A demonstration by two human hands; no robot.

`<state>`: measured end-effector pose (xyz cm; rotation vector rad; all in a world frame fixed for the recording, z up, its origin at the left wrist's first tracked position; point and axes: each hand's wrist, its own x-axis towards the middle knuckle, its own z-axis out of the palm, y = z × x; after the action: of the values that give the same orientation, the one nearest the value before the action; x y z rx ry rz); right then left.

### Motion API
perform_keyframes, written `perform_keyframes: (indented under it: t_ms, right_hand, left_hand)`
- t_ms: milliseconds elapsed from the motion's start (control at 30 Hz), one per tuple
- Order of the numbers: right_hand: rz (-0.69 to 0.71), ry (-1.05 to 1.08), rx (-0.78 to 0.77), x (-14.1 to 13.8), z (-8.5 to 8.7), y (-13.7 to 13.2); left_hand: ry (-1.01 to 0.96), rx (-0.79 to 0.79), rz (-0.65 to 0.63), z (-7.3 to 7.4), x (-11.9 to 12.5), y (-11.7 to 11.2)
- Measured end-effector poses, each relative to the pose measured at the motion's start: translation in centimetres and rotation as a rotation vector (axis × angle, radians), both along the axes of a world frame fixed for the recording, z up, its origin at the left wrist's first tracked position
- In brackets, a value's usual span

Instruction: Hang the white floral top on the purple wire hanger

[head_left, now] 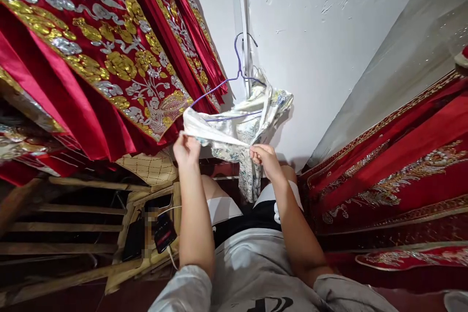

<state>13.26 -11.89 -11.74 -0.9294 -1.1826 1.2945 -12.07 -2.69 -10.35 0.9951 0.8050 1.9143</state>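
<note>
A white dress with a faint floral print (226, 152) hangs from a purple wire hanger (215, 90), whose hook is up against a narrow metal strip on the wall. My left hand (187, 149) pinches the garment's edge near the hanger's left end. Closed on the neckline at the front middle is my right hand (265, 157). Between the two hands the white edge is drawn fairly taut. The dress's right shoulder lies over the hanger's other end, and its lower part hangs down between my knees.
Red embroidered cloths (120, 58) with gold and silver hang at the left. More red embroidered fabric (409, 170) is at the right, beside the white wall (310, 48). A wooden chair (87, 185) at lower left bears a phone (164, 233) with a white cable.
</note>
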Motion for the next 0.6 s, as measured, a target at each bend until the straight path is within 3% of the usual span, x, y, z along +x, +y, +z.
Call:
perform_keyframes:
  t_ms: [100, 200, 300, 467, 600]
  right_hand:
    - [0.006, -0.010, -0.049, 0.8, 0.0, -1.1]
    - [0.189, -0.147, -0.108, 2.5, 0.6, -2.1]
    - [0.355, -0.343, -0.193, 3.7, 0.9, -2.8]
    - [0.062, -0.302, -0.116, 2.8, 0.3, -2.1]
    - [0.012, -0.003, -0.124, 1.0, 0.8, -0.1]
  left_hand:
    - [-0.308, -0.272, -0.055, -4.4, 3.5, -2.8]
    - [-0.416, -0.391, -0.088, -6.0, 6.3, -4.8]
    - [-0.377, -0.330, -0.149, -5.0, 7.5, -6.0]
    - [-0.116, -0.024, -0.371, -1.4, 9.8, -9.0]
    - [0.495, 0.160, -0.521, 1.1, 11.9, -11.4]
